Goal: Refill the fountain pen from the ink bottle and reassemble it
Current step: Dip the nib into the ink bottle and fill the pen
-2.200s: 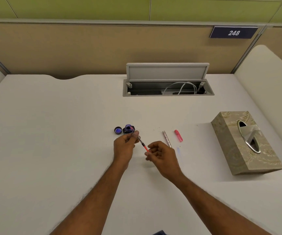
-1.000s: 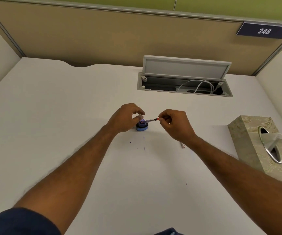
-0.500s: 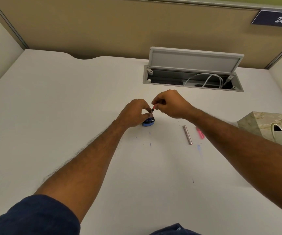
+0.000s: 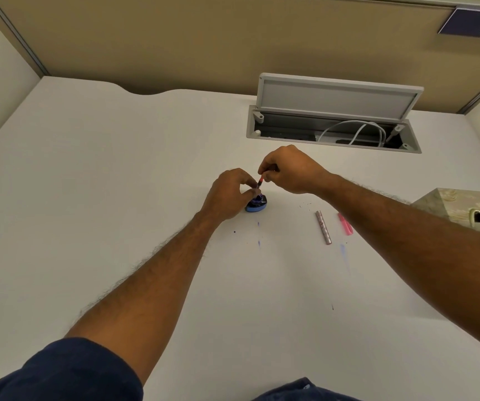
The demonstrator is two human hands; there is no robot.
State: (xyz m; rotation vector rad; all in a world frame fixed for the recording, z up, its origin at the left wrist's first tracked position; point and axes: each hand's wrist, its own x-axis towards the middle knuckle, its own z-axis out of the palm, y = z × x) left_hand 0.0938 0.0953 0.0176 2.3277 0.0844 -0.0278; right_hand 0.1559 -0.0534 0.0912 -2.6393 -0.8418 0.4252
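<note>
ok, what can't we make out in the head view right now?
Head view:
Ink bottle: mouth and ink level, covered by fingers of the left hand.
Pen part: lower tip too small to see; top hidden in the right hand.
Tissue box: cut off by the right edge and forearm.

Open desk [image 4: 117, 183] left of ink bottle [image 4: 257, 205]; barrel [image 4: 323, 231], pink cap [image 4: 345, 224] (then tissue box [image 4: 449, 206]) block right.

the ink bottle [image 4: 256, 204] is small and dark with a blue base. it stands open on the desk [image 4: 117, 198], and the left hand [image 4: 228, 195] holds it. the thin red and dark pen part [image 4: 260, 183] stands almost upright, its lower end in the bottle mouth, its top pinched by the right hand [image 4: 289, 169]. the silver barrel [image 4: 323, 231] lies flat to the right, with the pink piece [image 4: 345, 224] just beside it.
</note>
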